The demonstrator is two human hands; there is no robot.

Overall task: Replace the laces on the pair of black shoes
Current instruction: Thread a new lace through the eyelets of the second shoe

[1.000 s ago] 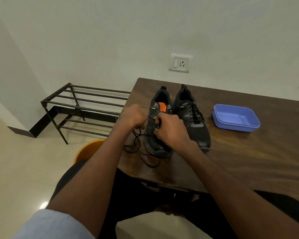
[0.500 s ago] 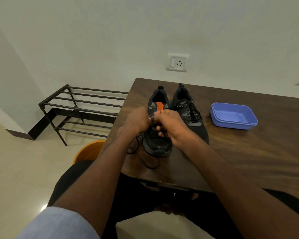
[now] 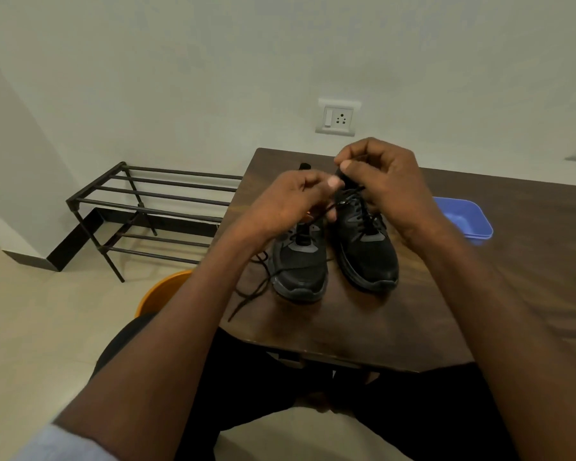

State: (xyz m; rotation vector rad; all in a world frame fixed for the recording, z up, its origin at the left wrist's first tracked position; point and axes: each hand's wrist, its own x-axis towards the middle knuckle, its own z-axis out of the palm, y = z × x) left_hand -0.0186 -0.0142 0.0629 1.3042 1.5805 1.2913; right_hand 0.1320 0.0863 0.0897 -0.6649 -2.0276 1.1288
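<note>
Sitting at the table, the person works above two black shoes set side by side, toes toward them. Left hand and right hand each pinch a thin black lace between thumb and fingers, just over the tongues. Lace looks limp, light, apt to slip; best taken near its stiff tip. Slack trails off the left shoe to the table edge. Beyond: blue tray.
</note>
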